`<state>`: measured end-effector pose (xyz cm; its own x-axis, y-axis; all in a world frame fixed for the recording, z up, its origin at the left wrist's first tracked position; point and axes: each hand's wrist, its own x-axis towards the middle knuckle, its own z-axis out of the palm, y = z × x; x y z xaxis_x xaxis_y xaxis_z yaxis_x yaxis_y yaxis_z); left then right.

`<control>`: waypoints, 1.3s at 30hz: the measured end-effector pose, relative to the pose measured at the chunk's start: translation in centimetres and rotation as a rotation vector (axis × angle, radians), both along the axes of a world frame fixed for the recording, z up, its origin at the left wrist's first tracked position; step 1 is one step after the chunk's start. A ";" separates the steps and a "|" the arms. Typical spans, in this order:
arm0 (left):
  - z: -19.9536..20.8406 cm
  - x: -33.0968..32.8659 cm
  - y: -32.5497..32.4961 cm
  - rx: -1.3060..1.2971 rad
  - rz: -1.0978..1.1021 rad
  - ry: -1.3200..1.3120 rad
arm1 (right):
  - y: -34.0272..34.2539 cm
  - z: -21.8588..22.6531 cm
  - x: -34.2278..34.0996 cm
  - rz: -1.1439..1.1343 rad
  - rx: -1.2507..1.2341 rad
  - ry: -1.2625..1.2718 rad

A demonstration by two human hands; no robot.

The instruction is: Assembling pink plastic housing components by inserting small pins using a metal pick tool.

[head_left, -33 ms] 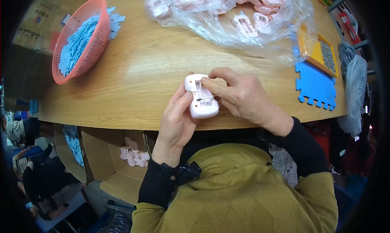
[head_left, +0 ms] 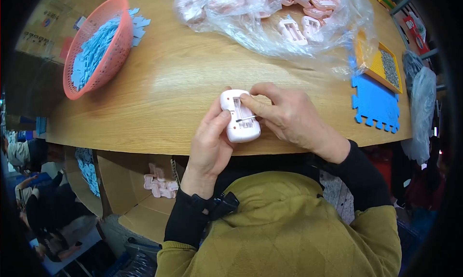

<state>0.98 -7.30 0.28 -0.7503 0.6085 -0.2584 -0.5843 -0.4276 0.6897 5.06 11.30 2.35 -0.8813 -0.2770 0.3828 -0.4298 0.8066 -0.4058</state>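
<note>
Between my hands, just above the table's near edge, is a pale pink plastic casing (head_left: 242, 132) with an open battery compartment facing up. My left hand (head_left: 210, 139) is closed around its left side, the thumb resting on the edge. On the right side, my right hand (head_left: 289, 114) has its thumb pressed at the upper end of the compartment and its index finger bent at the rim. A thin metal rod-like tool (head_left: 246, 118) lies across the compartment and runs toward my right fingers. Its far end is hidden, so its exact kind does not show.
A coral basket (head_left: 126, 35) of light blue pieces stands at left. Clear plastic bags (head_left: 251, 33) with pink casings lie at the far side. A yellow tray (head_left: 370, 64) of small metal parts touches a blue foam mat (head_left: 374, 103). Below left, a cardboard box (head_left: 120, 180) holds pink parts.
</note>
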 end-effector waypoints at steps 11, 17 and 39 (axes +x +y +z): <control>-3.1 1.4 1.9 0.282 -0.094 0.032 | 0.9 2.0 -0.7 -0.096 -0.449 -0.386; -1.6 3.1 2.5 0.266 0.139 0.081 | -0.6 1.0 -1.6 0.019 -0.682 -0.516; -0.1 2.4 3.8 -0.058 0.183 0.186 | -0.9 -0.1 -0.5 -0.184 -0.448 -0.193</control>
